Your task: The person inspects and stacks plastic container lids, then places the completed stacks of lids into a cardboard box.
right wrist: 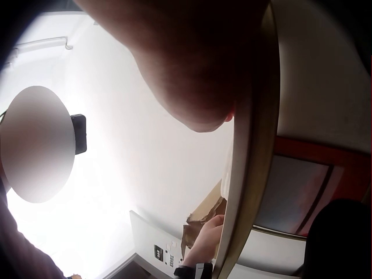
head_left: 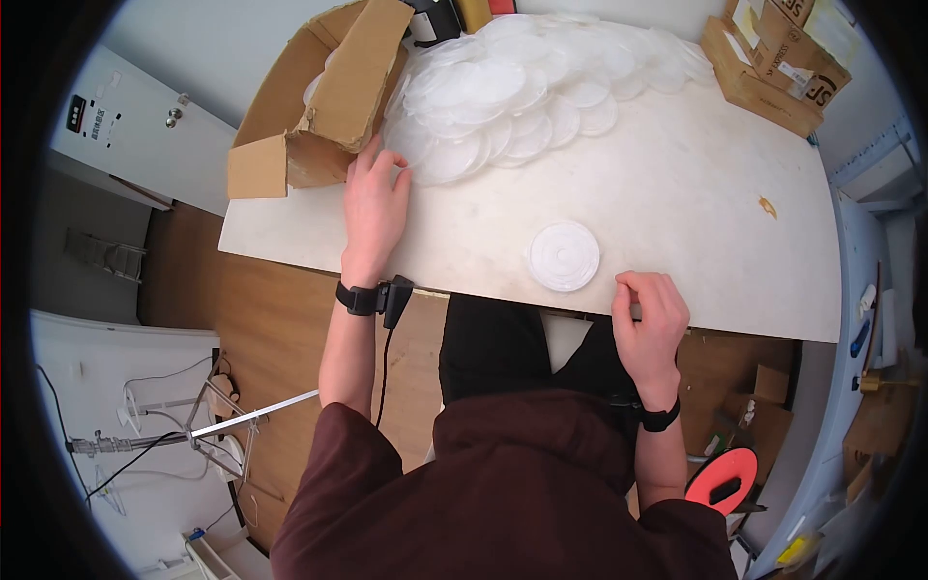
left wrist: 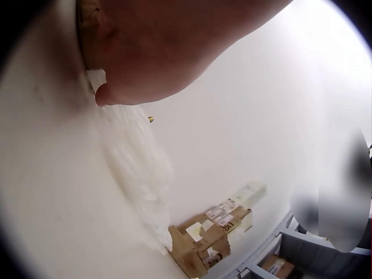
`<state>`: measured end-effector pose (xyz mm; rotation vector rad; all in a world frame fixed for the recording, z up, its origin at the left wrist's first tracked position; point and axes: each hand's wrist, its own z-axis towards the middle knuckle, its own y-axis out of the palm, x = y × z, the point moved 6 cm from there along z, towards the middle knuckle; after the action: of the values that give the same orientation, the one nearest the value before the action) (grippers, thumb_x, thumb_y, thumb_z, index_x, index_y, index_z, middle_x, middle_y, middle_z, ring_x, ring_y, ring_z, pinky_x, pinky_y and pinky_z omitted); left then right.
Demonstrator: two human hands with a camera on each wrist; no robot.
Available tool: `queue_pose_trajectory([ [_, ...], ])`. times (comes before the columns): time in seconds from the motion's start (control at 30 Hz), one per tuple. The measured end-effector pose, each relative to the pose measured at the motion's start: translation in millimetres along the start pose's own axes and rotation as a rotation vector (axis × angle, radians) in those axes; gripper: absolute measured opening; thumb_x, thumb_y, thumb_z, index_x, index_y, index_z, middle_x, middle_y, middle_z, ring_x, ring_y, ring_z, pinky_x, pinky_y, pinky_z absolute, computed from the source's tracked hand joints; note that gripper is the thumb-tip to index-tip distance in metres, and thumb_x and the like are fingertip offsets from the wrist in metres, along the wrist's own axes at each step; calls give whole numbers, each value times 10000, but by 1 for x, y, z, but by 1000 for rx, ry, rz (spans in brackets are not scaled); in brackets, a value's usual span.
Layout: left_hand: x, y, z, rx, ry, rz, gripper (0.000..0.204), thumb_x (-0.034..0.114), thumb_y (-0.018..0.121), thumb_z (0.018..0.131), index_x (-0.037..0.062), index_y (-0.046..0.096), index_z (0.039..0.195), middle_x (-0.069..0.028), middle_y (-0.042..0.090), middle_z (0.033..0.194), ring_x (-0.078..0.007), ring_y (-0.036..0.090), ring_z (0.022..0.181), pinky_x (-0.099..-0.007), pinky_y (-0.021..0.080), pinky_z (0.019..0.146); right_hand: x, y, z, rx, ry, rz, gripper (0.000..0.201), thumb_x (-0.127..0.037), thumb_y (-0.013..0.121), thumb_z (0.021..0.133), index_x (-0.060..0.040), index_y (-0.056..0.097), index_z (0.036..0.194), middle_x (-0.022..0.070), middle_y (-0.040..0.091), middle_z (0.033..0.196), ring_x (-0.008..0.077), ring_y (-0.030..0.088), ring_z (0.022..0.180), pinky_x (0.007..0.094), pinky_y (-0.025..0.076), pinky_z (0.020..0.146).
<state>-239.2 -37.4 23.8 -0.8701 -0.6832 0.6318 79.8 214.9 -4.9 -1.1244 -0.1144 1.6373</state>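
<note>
A pale, flat round disc or stack (head_left: 565, 255) with concentric rings lies near the table's front edge. Just right of it my right hand (head_left: 652, 314) rests at the edge, fingers loosely bent and holding nothing. My left hand (head_left: 375, 201) reaches forward to the near corner of an open cardboard box (head_left: 353, 92). Its fingers are slightly bent beside the box wall, where the nearest translucent discs of a large heap (head_left: 522, 101) begin. In the left wrist view the heap (left wrist: 136, 168) extends past the left hand (left wrist: 157, 58).
Cardboard parcels (head_left: 778, 68) stand at the table's (head_left: 715, 203) back right. A dark container (head_left: 433, 21) sits behind the heap. A small brown scrap (head_left: 768, 207) lies on the right side. A red-rimmed round object (head_left: 721, 480) is below, beside my right arm.
</note>
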Motion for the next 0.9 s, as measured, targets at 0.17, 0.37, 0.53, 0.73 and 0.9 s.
queue_pose_trajectory([
  [0.17,2,-22,-22,6,-3,-28,123,70,757,1030,11,700,1122,-289,621,1604,-493,593,1452,-537,506,1191,-1,3,1,16,-22,-1,116,-5,779,913,-59,757,1013,96,732,915,319,691,812,439,549,707],
  [0.37,105,-64,-75,-67,174,-189,125,-5,773,1002,12,684,1088,-215,647,1613,-452,602,1486,-519,495,1210,-1,0,1,17,-18,-13,107,-26,795,914,-76,755,999,76,719,890,303,669,780,434,538,688],
  [0.53,170,-43,-90,-214,370,-316,177,-18,803,963,21,693,1096,-193,663,1587,-458,586,1502,-558,487,1227,-3,-3,3,42,-55,-8,101,-25,796,920,-81,753,992,55,713,874,275,653,760,411,526,670],
  [0.73,181,-17,-98,-376,439,-290,179,36,810,971,29,706,1117,-182,669,1566,-461,571,1508,-609,452,1261,-2,-3,2,41,-41,-13,105,-21,796,919,-84,751,990,51,708,869,273,645,744,406,524,663],
  [0.9,182,-6,-104,-373,427,-272,202,161,821,1015,55,707,1143,-164,646,1587,-434,548,1531,-650,417,1278,1,-5,1,35,-46,-7,112,-17,800,905,-86,754,979,59,712,874,283,657,756,414,534,671],
])
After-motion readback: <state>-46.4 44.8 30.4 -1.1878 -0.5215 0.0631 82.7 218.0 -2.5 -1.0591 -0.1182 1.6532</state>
